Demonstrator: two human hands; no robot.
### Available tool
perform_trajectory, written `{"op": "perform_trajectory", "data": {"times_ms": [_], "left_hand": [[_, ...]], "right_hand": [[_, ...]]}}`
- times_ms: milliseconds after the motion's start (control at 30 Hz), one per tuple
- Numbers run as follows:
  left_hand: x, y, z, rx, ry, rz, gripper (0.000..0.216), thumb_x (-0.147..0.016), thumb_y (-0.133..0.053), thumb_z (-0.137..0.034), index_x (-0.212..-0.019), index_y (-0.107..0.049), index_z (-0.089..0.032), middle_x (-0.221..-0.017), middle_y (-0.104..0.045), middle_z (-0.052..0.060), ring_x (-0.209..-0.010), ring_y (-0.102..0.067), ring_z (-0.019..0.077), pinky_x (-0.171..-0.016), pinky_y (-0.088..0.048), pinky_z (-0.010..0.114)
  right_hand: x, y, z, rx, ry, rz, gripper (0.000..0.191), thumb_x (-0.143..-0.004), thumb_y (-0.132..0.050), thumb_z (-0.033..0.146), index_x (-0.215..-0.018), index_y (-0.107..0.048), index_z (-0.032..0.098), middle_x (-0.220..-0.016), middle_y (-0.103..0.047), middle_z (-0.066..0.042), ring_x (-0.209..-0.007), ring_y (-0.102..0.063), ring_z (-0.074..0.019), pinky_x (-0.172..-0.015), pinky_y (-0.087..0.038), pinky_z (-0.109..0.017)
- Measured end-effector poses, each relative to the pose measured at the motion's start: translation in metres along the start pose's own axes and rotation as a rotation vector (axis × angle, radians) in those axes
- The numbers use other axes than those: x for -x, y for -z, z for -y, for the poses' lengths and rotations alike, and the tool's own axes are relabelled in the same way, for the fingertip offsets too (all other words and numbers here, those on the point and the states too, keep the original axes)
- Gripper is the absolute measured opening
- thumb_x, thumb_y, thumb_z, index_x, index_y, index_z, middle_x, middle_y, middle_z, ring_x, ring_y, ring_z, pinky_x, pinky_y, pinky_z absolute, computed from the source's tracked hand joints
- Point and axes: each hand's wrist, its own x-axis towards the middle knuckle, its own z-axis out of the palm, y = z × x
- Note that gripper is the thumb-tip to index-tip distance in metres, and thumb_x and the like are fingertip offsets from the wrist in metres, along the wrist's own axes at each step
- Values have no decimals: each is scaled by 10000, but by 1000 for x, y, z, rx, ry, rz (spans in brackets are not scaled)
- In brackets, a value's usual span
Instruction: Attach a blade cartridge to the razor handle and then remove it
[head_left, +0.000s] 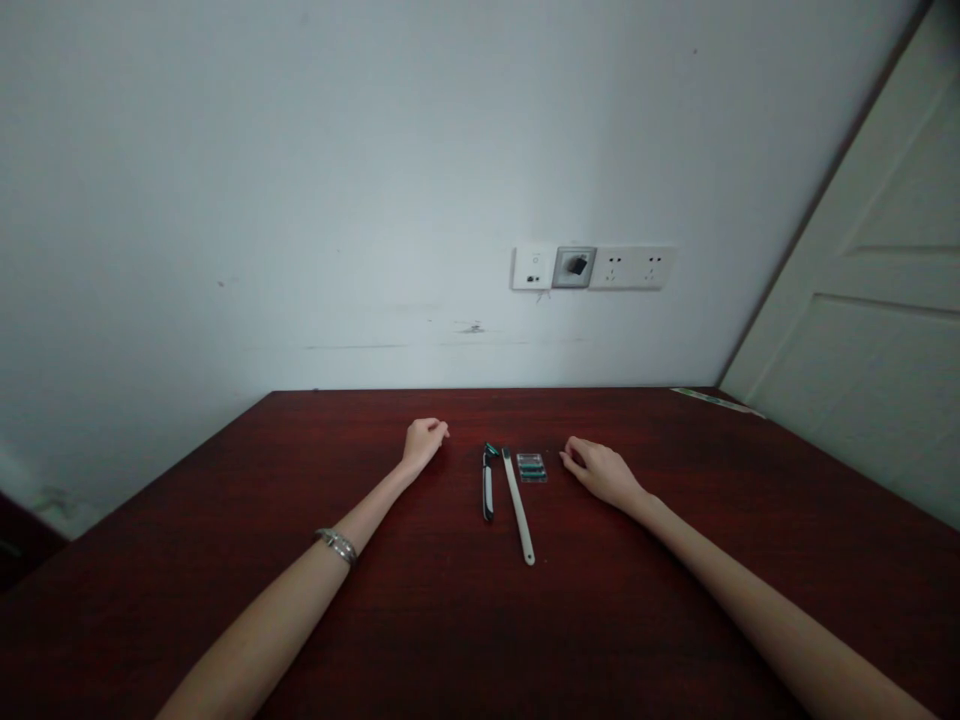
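Note:
On the dark red table lies a razor (488,490) with a black and white handle and a greenish head at its far end. Beside it is a long white handle (519,510) with a dark tip, like a toothbrush; its exact kind is hard to make out. A small clear case (532,468) of green razor cartridges sits to the right of that. My left hand (425,443) rests left of the razor, its fingers curled in and apart from everything. My right hand (602,472) rests just right of the case, loosely closed, not touching it. Neither hand shows anything held.
The wooden tabletop (420,620) meets a white wall at its far edge. Wall sockets (630,268) and a switch plate (574,267) are above it. A pale printed strip (716,401) lies at the far right edge, near a white panelled door (885,270).

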Motion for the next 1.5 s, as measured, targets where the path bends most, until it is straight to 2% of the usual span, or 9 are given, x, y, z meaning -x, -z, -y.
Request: {"op": "perform_trajectory", "data": {"times_ms": [367, 567, 733, 933, 1333, 1500], "left_hand": [[3, 5, -10, -107, -9, 53, 281, -751, -438, -289, -580, -618, -158, -544, -599, 21, -582, -572, 152, -600, -392, 235], [12, 18, -40, -385, -56, 35, 347, -785, -444, -425, -630, -638, -182, -716, -664, 45, -692, -595, 181, -626, -377, 261], [27, 17, -68, -517, -162, 294, 284, -743, -508, -418, -645, -651, -192, -750, -679, 51, -733, -612, 197, -622, -383, 263], [46, 6, -77, -530, -148, 496, 305, -715, -541, -478, -656, -658, -203, -725, -679, 47, -696, -623, 202, -609, -401, 271], [51, -6, -74, -557, -81, 487, 313, -682, -553, -501, -614, -628, -205, -742, -685, 50, -731, -638, 231, -605, -427, 295], [53, -11, -73, -577, -95, 446, 312, -684, -546, -499, -632, -635, -204, -740, -684, 58, -735, -643, 230, -596, -432, 282]], "right_hand": [[-3, -1, -2, -31, 2, -27, 164, -860, -395, 302, -733, -457, 219, -710, -588, -5, -616, -527, -148, -529, -293, -236], [-3, -2, -4, -33, 4, -35, 157, -852, -399, 288, -728, -463, 216, -716, -595, -16, -605, -520, -145, -532, -295, -241], [-3, -1, -3, -35, -9, -26, 157, -853, -402, 294, -726, -452, 216, -721, -593, -12, -611, -521, -147, -535, -298, -239], [-4, -1, -3, -32, -22, -25, 153, -850, -410, 290, -727, -462, 216, -717, -594, -11, -604, -519, -144, -531, -295, -237], [-4, -2, -4, -28, -16, -30, 151, -851, -407, 287, -732, -463, 213, -743, -608, -21, -615, -529, -146, -540, -299, -241], [-4, -4, -5, -15, -18, -28, 147, -851, -405, 282, -737, -468, 214, -740, -607, -18, -630, -542, -150, -539, -299, -240]]}}
